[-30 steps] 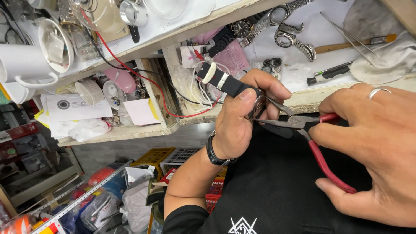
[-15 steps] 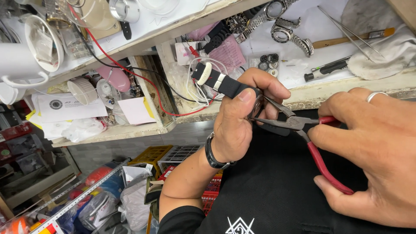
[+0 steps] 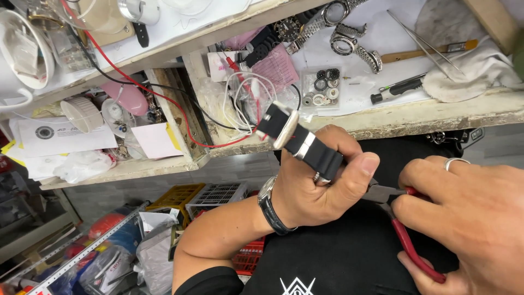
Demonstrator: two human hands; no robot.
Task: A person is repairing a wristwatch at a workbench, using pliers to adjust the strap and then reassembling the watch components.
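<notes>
My left hand [image 3: 316, 188] grips a wristwatch [image 3: 297, 139] with a black strap and a silver case, its end sticking up past my fingers. My right hand [image 3: 469, 216] squeezes the red handles of a pair of pliers [image 3: 406, 235]. The pliers' dark jaws reach under my left thumb, where the tips are hidden against the strap. I wear a dark watch [image 3: 270, 210] on my left wrist and a ring on my right hand. Both hands hover over my black shirt, in front of the worn bench edge [image 3: 415, 117].
On the bench lie two steel watches [image 3: 349, 41], a small parts tray [image 3: 322, 90], a black screwdriver [image 3: 396, 90], tweezers, a white cloth [image 3: 469, 74], and tangled white and red cables [image 3: 240, 98]. A cluttered shelf [image 3: 109, 131] sits to the left, and crates [image 3: 202, 196] and bags on the floor.
My left hand has turned the watch, so the strap end and case now stand higher above my fingers. The view has shifted closer; the pliers' jaws are now covered by my thumb.
</notes>
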